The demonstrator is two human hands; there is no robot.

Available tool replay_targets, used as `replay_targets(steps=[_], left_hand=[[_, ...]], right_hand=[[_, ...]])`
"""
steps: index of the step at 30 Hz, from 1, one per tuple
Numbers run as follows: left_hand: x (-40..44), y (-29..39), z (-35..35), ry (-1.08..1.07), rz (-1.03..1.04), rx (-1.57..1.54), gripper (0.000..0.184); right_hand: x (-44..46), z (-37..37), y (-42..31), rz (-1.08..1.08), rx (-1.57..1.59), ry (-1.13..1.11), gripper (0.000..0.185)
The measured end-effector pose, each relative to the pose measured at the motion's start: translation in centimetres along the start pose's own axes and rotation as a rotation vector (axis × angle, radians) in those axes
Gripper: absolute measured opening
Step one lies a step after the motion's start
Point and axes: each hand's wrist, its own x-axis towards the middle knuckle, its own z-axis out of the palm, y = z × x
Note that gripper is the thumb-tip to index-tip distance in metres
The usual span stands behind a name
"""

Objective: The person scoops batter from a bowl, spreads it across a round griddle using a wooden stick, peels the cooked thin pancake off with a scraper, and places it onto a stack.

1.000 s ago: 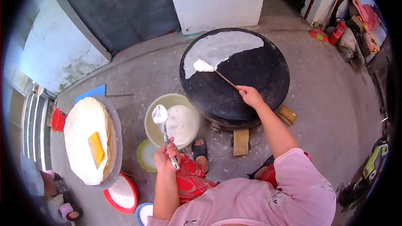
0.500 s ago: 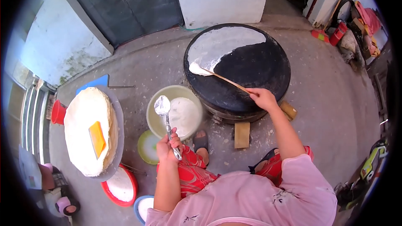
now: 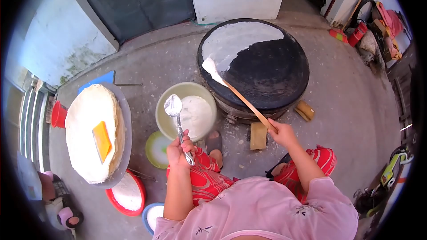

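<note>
My right hand (image 3: 283,133) is closed around the handle of a wooden spatula (image 3: 244,98). White batter coats the spatula's far end, which is over the left edge of the round black griddle (image 3: 271,71). A thin layer of white batter (image 3: 240,35) covers the griddle's far and left part; the rest is bare black. In my left hand (image 3: 180,151) is a metal spoon (image 3: 173,106), bowl end up and smeared with white. It is held above the near left side of a pale green basin (image 3: 161,122) containing white batter (image 3: 195,113).
To the left, a stack of thin pancakes (image 3: 86,106) lies on a round board, with an orange-yellow scraper (image 3: 102,140) on top. A green bowl (image 3: 151,155), red basin (image 3: 141,193) and blue basin (image 3: 146,218) stand nearby. Wooden blocks (image 3: 258,136) sit by the griddle.
My right hand has drawn back towards me, bringing the spatula's coated end from the batter layer to the griddle's left edge. My left hand still holds the spoon in nearly the same place.
</note>
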Motion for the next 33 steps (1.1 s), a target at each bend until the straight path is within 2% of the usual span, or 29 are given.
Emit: replay_targets(steps=[1,3,6,7,9,10,12,15,16,19,22,26,29,31,33], left_hand=[[-0.2,0.2,0.0,0.001,0.001,-0.003,0.027],[-0.4,0.4,0.0,0.008,0.004,0.029,0.026],[-0.3,1.0,-0.6,-0.008,-0.008,0.037,0.026],[-0.3,1.2,-0.7,-0.009,-0.003,0.038,0.026],[-0.6,1.3,-0.8,-0.006,0.007,0.070,0.025],[-0.6,1.4,-0.9,-0.003,0.010,0.076,0.025],[-0.8,1.4,-0.7,0.003,0.027,0.075,0.025],[-0.9,2.0,-1.0,0.008,0.034,0.055,0.026],[-1.0,2.2,-1.2,-0.018,0.014,0.029,0.026],[-1.0,2.4,-1.2,-0.044,-0.014,-0.006,0.027],[-0.7,2.6,-1.2,-0.046,0.013,0.003,0.028],[-0.9,2.4,-1.0,-0.057,0.034,0.057,0.028],[-0.9,2.5,-1.5,-0.065,0.023,0.054,0.030],[-1.1,2.5,-1.5,-0.069,0.005,0.035,0.030],[-1.0,2.5,-1.5,-0.071,-0.013,0.018,0.030]], right_hand=[[-0.4,0.6,-0.4,-0.001,-0.001,-0.002,0.031],[-0.8,2.0,-1.9,-0.019,-0.082,0.196,0.031],[3.2,5.9,-5.8,-0.031,-0.071,0.285,0.034],[5.2,7.3,-7.4,-0.136,-0.048,0.315,0.032],[8.8,8.6,-12.6,-0.140,-0.117,0.136,0.050],[10.4,9.6,-14.9,-0.176,-0.164,0.122,0.059],[13.5,11.5,-18.5,-0.181,-0.288,0.000,0.063],[15.9,14.6,-19.1,-0.136,-0.214,0.056,0.065],[15.7,15.0,-18.4,-0.115,-0.161,0.152,0.068],[10.8,14.0,-16.4,-0.069,-0.087,0.116,0.070],[5.3,10.8,-18.5,0.051,0.043,0.021,0.071],[11.1,15.2,-18.9,-0.042,-0.100,0.075,0.068],[11.9,15.3,-17.9,0.044,-0.059,0.127,0.069],[8.4,14.3,-17.0,0.063,0.001,0.191,0.072],[3.9,12.0,-17.5,0.105,0.029,0.096,0.072]])
